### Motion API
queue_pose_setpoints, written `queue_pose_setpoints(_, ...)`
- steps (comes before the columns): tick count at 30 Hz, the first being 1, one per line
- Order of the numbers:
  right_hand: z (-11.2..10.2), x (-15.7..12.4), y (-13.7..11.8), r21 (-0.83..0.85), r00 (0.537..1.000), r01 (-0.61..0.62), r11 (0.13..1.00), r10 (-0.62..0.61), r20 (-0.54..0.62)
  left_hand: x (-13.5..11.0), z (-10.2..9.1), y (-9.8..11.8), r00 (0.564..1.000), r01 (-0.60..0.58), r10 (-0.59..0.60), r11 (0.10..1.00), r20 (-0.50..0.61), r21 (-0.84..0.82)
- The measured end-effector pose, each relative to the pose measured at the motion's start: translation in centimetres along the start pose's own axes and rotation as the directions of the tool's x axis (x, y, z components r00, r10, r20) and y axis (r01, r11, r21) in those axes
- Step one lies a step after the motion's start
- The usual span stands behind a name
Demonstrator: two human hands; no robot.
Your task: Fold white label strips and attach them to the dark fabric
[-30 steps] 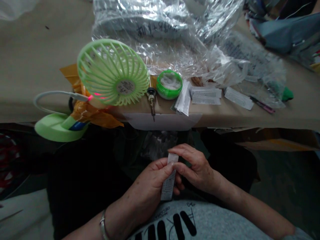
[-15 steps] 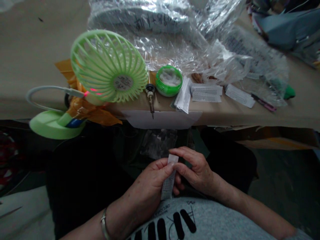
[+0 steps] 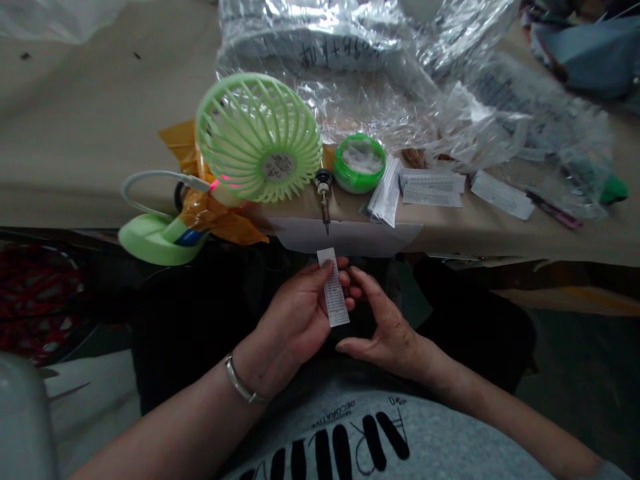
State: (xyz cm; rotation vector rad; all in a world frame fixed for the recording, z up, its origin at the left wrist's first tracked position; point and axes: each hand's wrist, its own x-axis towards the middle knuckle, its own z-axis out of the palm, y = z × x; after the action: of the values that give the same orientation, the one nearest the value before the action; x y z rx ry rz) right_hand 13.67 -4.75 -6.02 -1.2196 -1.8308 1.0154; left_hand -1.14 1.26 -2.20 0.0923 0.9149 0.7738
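Observation:
My left hand (image 3: 295, 317) pinches a narrow white printed label strip (image 3: 333, 288) and holds it upright just below the table edge. My right hand (image 3: 387, 327) is right beside it with fingers stretched out, and its fingertips reach toward the strip's upper part. Whether they touch it I cannot tell. Both hands hover over my dark lap. A soldering iron (image 3: 324, 193) lies on the table edge straight above the strip, tip pointing toward me.
A green desk fan (image 3: 257, 137) stands at the table's front edge on a green base (image 3: 157, 237). A small green round tub (image 3: 359, 162), stacks of white labels (image 3: 430, 188) and crinkled clear plastic bags (image 3: 400, 87) lie on the brown table (image 3: 75, 133).
My left hand has lifted the label strip up toward the table edge. My right hand has let go of its top and opened out beside it. The view has shifted to the left.

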Motion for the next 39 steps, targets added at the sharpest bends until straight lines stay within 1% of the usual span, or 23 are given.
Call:
queue_pose_setpoints(3, 0.6, -0.1, 0.1, -0.001, 1.0, 0.007, 1.0, -0.007, -0.016, 0.0, 0.2, -0.6, 1.0, -0.002, 0.002, 1.0, 0.003, 0.01)
queue_pose_setpoints(8, 0.8, -0.2, 0.5, 0.007, 1.0, -0.012, 1.0, 0.012, -0.019, -0.4, 0.2, -1.0, 0.999, -0.011, 0.013, 0.998, -0.037, 0.055)
queue_pose_setpoints(11, 0.3, -0.4, 0.6, -0.008, 0.999, 0.033, 0.999, -0.033, -0.019, -0.9, 0.2, -1.1, 0.998, -0.054, 0.055, 0.994, -0.003, 0.093)
queue_pose_setpoints(13, -0.3, -0.1, 0.4, 0.02, 0.996, 0.054, 0.998, -0.052, -0.073, -1.2, 0.2, -1.2, 0.996, -0.09, 0.086, 0.985, 0.033, 0.148)
queue_pose_setpoints(14, -0.7, 0.2, 0.2, 0.062, 0.993, 0.04, 0.997, -0.033, -0.111, -1.4, 0.1, -1.2, 0.994, -0.105, 0.098, 0.978, 0.047, 0.179)
queue_pose_setpoints(15, -1.0, 0.7, -0.1, 0.135, 0.991, 0.005, 0.991, 0.014, -0.136, -1.6, 0.1, -1.3, 0.992, -0.118, 0.108, 0.971, 0.062, 0.207)
queue_pose_setpoints(16, -1.3, 1.3, -0.4, 0.239, 0.987, -0.045, 0.97, 0.08, -0.138, -1.7, 0.0, -1.3, 0.99, -0.134, 0.119, 0.963, 0.076, 0.235)
queue_pose_setpoints(17, -1.5, 2.1, -0.8, 0.359, 0.982, -0.105, 0.927, 0.154, -0.109, -1.8, -0.1, -1.3, 0.987, -0.153, 0.133, 0.952, 0.092, 0.264)
queue_pose_setpoints(19, -1.8, 3.7, -1.6, 0.58, 0.967, -0.207, 0.788, 0.255, -0.002, -1.8, -0.3, -1.2, 0.977, -0.203, 0.171, 0.921, 0.124, 0.332)
queue_pose_setpoints(21, -1.8, 5.1, -2.4, 0.694, 0.957, -0.254, 0.674, 0.279, 0.08, -1.9, -0.4, -1.0, 0.967, -0.25, 0.207, 0.883, 0.148, 0.398)
queue_pose_setpoints(22, -1.8, 5.7, -2.7, 0.712, 0.955, -0.266, 0.649, 0.28, 0.102, -1.9, -0.4, -0.8, 0.962, -0.269, 0.226, 0.865, 0.15, 0.424)
queue_pose_setpoints(23, -1.7, 6.2, -3.0, 0.715, 0.953, -0.275, 0.643, 0.281, 0.114, -1.9, -0.4, -0.6, 0.958, -0.285, 0.242, 0.848, 0.153, 0.446)
queue_pose_setpoints(27, -1.7, 7.1, -3.6, 0.676, 0.947, -0.293, 0.676, 0.304, 0.107, -1.9, -0.3, -0.2, 0.935, -0.355, 0.306, 0.775, 0.181, 0.523)
queue_pose_setpoints(29, -1.6, 7.3, -3.6, 0.661, 0.946, -0.297, 0.689, 0.307, 0.105, -1.9, -0.3, -0.1, 0.927, -0.374, 0.317, 0.747, 0.201, 0.55)
queue_pose_setpoints(34, -1.4, 7.7, -3.3, 0.619, 0.946, -0.293, 0.728, 0.314, 0.079, -1.8, -0.3, 0.3, 0.904, -0.423, 0.376, 0.708, 0.204, 0.566)
queue_pose_setpoints(36, -1.2, 7.8, -3.1, 0.598, 0.952, -0.274, 0.754, 0.299, 0.06, -1.6, -0.3, 0.6, 0.894, -0.439, 0.399, 0.696, 0.203, 0.567)
queue_pose_setpoints(39, -1.1, 8.0, -3.0, 0.567, 0.965, -0.227, 0.792, 0.262, 0.021, -1.4, -0.4, 1.0, 0.89, -0.447, 0.401, 0.681, 0.214, 0.58)
